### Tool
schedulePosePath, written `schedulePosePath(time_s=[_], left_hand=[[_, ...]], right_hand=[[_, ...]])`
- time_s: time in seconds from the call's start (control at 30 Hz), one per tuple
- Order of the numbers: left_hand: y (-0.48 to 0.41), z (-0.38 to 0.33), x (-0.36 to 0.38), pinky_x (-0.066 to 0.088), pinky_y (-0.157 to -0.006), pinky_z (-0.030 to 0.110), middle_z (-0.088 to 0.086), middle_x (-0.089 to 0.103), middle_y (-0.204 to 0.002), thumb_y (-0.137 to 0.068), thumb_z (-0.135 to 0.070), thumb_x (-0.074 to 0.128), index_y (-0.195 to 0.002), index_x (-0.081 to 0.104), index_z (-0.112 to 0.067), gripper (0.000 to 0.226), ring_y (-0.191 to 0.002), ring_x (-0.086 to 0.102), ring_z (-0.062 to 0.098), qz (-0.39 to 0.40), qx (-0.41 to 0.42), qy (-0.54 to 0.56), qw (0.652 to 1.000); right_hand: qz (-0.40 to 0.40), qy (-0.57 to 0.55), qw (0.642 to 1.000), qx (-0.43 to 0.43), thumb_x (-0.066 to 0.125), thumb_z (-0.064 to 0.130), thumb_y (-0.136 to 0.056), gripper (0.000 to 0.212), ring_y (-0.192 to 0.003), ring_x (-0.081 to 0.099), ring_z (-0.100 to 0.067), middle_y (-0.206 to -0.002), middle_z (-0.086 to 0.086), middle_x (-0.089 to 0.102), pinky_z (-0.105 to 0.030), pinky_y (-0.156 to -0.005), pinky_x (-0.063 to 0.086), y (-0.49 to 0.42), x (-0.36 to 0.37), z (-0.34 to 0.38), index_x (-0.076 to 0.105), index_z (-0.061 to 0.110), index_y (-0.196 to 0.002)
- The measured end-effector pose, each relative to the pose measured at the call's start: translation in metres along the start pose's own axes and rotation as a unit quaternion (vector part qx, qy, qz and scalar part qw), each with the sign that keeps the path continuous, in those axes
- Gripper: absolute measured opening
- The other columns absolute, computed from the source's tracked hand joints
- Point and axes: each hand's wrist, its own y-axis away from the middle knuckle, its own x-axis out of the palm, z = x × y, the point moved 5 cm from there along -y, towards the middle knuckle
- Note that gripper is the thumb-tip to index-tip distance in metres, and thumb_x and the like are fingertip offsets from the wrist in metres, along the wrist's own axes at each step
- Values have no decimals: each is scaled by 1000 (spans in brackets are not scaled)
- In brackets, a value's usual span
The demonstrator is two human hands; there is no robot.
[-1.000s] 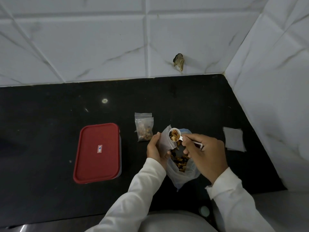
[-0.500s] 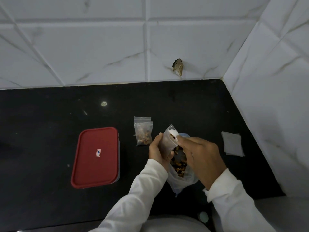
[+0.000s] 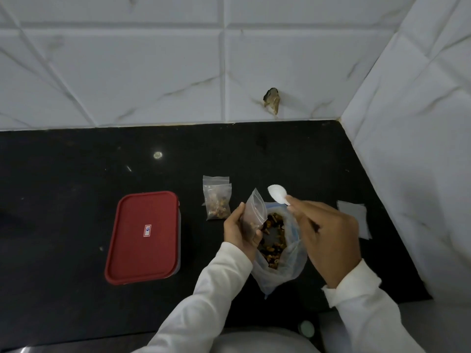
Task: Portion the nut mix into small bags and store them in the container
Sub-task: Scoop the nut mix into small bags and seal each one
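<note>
From the head view we see the left hand (image 3: 239,233) gripping a partly filled small zip bag (image 3: 254,211) beside the open nut mix bag (image 3: 275,243), near the countertop's (image 3: 76,174) right edge. The right hand (image 3: 328,238) pinches a white scoop (image 3: 277,193). The closed red-lidded container (image 3: 142,238) sits well to the left.

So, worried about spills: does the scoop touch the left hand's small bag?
Apart. The head view shows dark counter between the scoop and the small bag in the left hand.
</note>
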Motion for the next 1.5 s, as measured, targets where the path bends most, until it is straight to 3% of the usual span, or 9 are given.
schedulePosePath(time_s=[0.1, 0.23, 0.33, 0.5, 0.63, 0.77, 0.97, 1.23, 1.5], left_hand=[[-1, -7, -9, 50, -45, 20, 14, 71, -102, -82, -35, 68, -115, 68, -9, 42, -68, 66, 19, -8, 19, 28, 999], [1, -16, -27, 57, -67, 21, 2, 74, -83, -92, -32, 59, -115, 65, -17, 28, -68, 69, 15, -39, 59, 47, 996], [1, -12, -38, 51, -47, 23, 7, 72, -73, -92, -33, 59, -110, 68, -16, 26, -60, 69, 15, -77, 55, 41, 995], [-4, -4, -41, 50, -72, 27, 12, 71, -105, -91, -35, 59, -111, 68, -15, 30, -85, 68, 24, -94, 41, 26, 994], [-14, -1, -39, 49, -52, 20, 13, 68, -117, -89, -38, 61, -112, 68, -15, 33, -83, 66, 22, -106, 37, 5, 994], [-19, 1, -37, 48, -57, 21, 13, 68, -119, -89, -40, 61, -111, 68, -15, 34, -93, 65, 24, -106, 30, -21, 994], [-23, 0, -36, 45, -45, 21, 11, 69, -114, -89, -42, 58, -117, 68, -13, 41, -72, 65, 20, -92, 13, -37, 995], [-12, -2, -34, 36, -35, 16, 7, 67, -68, -94, -40, 51, -106, 65, -10, 35, -47, 57, 13, -40, 11, -16, 999], [-10, -4, -34, 36, -35, 15, 6, 66, -70, -94, -39, 51, -98, 66, -11, 32, -47, 57, 12, -18, 2, -22, 1000]], right_hand=[[36, -51, 993, 101, 71, 7, -83, 17, -82, 63, 10, -86, 6, 68, -1, -70, 46, 16, 7, -29, 73, 9, -100], [142, -14, 976, 163, 69, 16, -87, 10, -66, 60, 3, -76, 12, 65, -7, -64, 46, 51, 47, -63, 75, 15, -95], [154, -10, 970, 187, 66, 14, -90, 11, -72, 61, -4, -79, 9, 67, -18, -68, 50, 65, 68, -79, 75, 15, -97], [140, 9, 975, 174, 65, 13, -90, 15, -77, 65, -11, -86, 1, 71, -20, -71, 51, 60, 85, -87, 75, 16, -102], [166, -14, 973, 162, 62, 15, -93, 16, -83, 66, -11, -90, 2, 72, -25, -77, 54, 60, 93, -82, 74, 17, -104], [175, -18, 971, 163, 59, 15, -95, 16, -80, 65, -12, -85, 2, 71, -26, -75, 53, 65, 97, -76, 74, 19, -99], [204, -52, 958, 193, 61, 15, -92, 16, -80, 67, -15, -81, 4, 73, -35, -80, 55, 59, 100, -74, 77, 16, -90], [360, -29, 903, 232, 64, 19, -90, 14, -87, 66, -8, -83, 8, 73, -26, -89, 51, 42, 105, -72, 78, 21, -88], [268, -221, 795, 497, 65, 14, -90, 15, -69, 63, -9, -79, 0, 75, -23, -70, 51, 61, 103, -84, 77, 23, -85]])
